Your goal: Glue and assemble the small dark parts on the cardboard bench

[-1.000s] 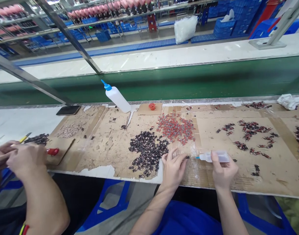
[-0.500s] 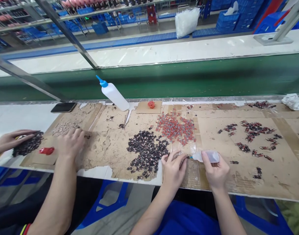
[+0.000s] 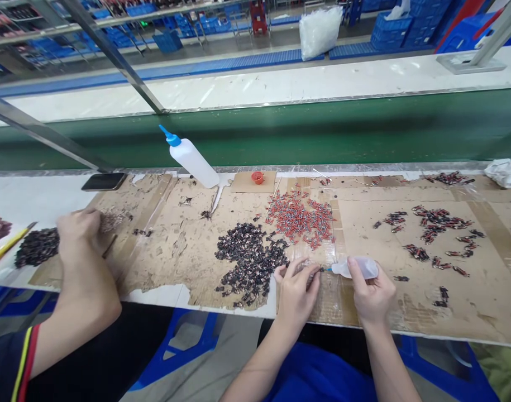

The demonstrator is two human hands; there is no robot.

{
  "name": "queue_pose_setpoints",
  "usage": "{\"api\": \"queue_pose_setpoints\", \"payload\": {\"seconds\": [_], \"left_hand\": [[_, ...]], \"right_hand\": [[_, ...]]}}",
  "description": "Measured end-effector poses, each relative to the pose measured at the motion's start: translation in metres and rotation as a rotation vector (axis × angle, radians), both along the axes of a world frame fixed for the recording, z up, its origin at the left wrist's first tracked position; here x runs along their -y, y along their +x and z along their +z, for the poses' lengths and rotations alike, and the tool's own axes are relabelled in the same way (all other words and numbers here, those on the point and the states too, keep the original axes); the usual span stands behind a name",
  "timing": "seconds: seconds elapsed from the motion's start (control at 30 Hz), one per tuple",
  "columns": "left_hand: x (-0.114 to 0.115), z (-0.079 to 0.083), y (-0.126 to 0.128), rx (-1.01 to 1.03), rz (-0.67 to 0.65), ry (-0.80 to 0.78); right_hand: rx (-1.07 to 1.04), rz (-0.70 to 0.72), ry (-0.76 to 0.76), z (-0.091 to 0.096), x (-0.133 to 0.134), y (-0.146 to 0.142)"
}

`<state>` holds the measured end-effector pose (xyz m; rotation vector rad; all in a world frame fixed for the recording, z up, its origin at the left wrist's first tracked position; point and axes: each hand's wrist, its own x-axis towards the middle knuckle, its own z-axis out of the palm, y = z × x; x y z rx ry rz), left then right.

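Note:
My right hand (image 3: 373,287) is closed around a small translucent squeeze bottle (image 3: 358,268), tilted on its side with its thin blue tip pointing left. My left hand (image 3: 297,285) pinches a tiny dark part (image 3: 321,269) at that tip; whether the two touch is too small to tell. Left of my left hand lies a heap of small black parts (image 3: 249,259). Beyond my hands is a pile of small red-and-silver parts (image 3: 301,216). Joined black-and-red pieces (image 3: 437,220) are scattered on the cardboard to the right.
A larger white bottle with a blue nozzle (image 3: 193,162) leans at the back, left of a red cap (image 3: 257,177) on cardboard. At the left, a co-worker's hand (image 3: 79,229) is near a black heap (image 3: 37,247), a yellow knife (image 3: 8,248) and a phone (image 3: 104,181).
My hands hold nearly the same pose, bottle tip at the part. The co-worker's hands have moved left, and the red object beside them is no longer visible.

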<state>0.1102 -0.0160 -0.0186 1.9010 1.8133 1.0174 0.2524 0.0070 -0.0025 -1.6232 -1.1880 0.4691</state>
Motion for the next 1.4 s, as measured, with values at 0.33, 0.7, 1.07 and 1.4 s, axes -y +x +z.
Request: {"api": "queue_pose_setpoints", "payload": {"seconds": [0.33, 0.7, 1.07, 1.4], "left_hand": [[0.0, 0.002, 0.001, -0.015, 0.015, 0.076], [0.001, 0.003, 0.0, -0.019, 0.008, 0.05], [-0.046, 0.024, -0.018, -0.106, -0.032, 0.032], [-0.06, 0.022, -0.009, -0.226, -0.099, -0.056]], "right_hand": [[0.02, 0.056, 0.015, 0.003, -0.001, 0.0], [-0.224, -0.137, 0.071, -0.004, -0.002, 0.007], [-0.252, -0.119, 0.118, -0.01, -0.015, 0.026], [0.001, -0.137, 0.261, -0.005, 0.001, 0.021]]}}
